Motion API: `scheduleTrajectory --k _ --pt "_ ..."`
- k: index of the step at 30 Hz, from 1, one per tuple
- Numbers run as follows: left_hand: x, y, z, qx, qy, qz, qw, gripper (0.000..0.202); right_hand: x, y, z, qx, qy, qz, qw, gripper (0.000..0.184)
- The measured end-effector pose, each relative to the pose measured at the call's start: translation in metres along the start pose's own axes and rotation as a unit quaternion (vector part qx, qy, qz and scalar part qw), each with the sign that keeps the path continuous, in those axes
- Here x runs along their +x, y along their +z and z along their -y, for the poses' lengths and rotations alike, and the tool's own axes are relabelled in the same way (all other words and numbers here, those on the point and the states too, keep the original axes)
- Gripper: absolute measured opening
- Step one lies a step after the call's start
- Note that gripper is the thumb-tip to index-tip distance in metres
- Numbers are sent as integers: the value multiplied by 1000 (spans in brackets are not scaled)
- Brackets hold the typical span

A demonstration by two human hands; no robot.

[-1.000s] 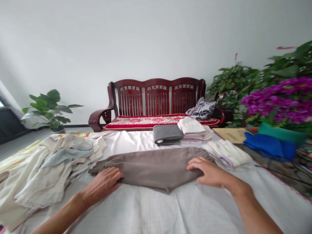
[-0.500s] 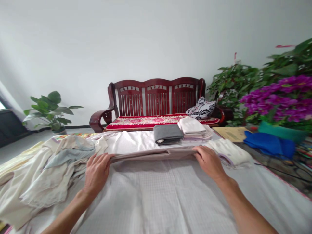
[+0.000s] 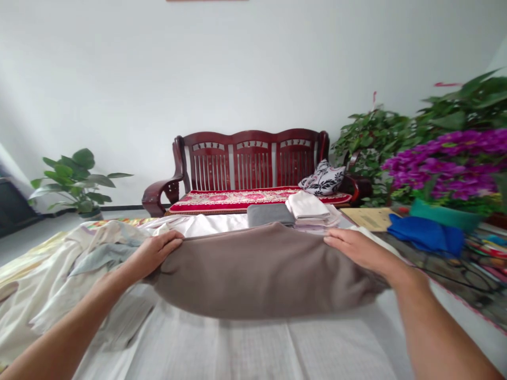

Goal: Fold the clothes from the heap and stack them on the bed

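Observation:
A brown-grey piece of cloth (image 3: 253, 274), perhaps a garment, is stretched between my hands above the white-covered surface (image 3: 253, 348). My left hand (image 3: 160, 248) is closed on its upper left edge. At the upper right edge my right hand (image 3: 348, 245) grips it too, fingers pointing inward. The cloth's lower part hangs in a curve towards me, its folds slightly blurred. Behind it are a folded dark grey cloth (image 3: 269, 215) and a stack of folded white cloths (image 3: 307, 206), both partly hidden by it.
Rumpled pale clothes (image 3: 79, 264) lie in a heap at the left. A blue cloth (image 3: 425, 235), cables and purple flowers (image 3: 451, 163) are at the right. Behind stands a red-brown wooden bench (image 3: 253, 158) with a patterned cushion (image 3: 322, 178). A potted plant (image 3: 79, 182) stands back left.
The brown-grey cloth was a thin, flat strip low over the surface; now it is raised nearer, its broad face hanging down. Both hands have come up and closer with it.

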State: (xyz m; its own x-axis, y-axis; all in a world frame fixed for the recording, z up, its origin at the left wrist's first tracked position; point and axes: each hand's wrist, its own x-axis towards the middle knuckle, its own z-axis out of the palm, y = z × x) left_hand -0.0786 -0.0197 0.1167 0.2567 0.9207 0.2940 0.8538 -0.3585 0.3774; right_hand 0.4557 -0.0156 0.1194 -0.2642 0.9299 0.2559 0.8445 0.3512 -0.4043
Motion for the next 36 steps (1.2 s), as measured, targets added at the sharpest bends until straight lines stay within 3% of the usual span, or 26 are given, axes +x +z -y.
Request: scheduleTrajectory --k 2,4,6,9,12,15,19,26,30,36 --pt "3 7 3 1 -5 80 997 41 11 7 -7 14 1 76 997 34" --pt "7 21 8 26 -18 124 992 40 22 19 -12 -4 18 112 994 33" --pt "10 37 11 85 -46 119 988 36 31 33 -10 -69 42 104 991 29" --pt "10 61 6 168 -56 64 982 37 31 54 8 -202 57 38 977 26" --pt "3 83 -11 153 32 25 987 43 19 79 35 -230 -7 -23 973 34" --pt "-9 106 -26 136 132 41 981 49 3 110 49 -214 -92 -33 972 47" --pt "-21 129 -22 170 142 80 972 59 -12 137 34 -234 -96 9 967 53" --pt "-21 136 -5 156 124 84 976 57 -16 133 6 -269 -82 -27 959 50" --pt "-6 124 -14 128 43 76 988 45 -15 121 7 -271 -41 -54 960 36" --pt "26 107 -29 200 -52 83 975 24 -14 97 -2 -312 52 -101 943 27"
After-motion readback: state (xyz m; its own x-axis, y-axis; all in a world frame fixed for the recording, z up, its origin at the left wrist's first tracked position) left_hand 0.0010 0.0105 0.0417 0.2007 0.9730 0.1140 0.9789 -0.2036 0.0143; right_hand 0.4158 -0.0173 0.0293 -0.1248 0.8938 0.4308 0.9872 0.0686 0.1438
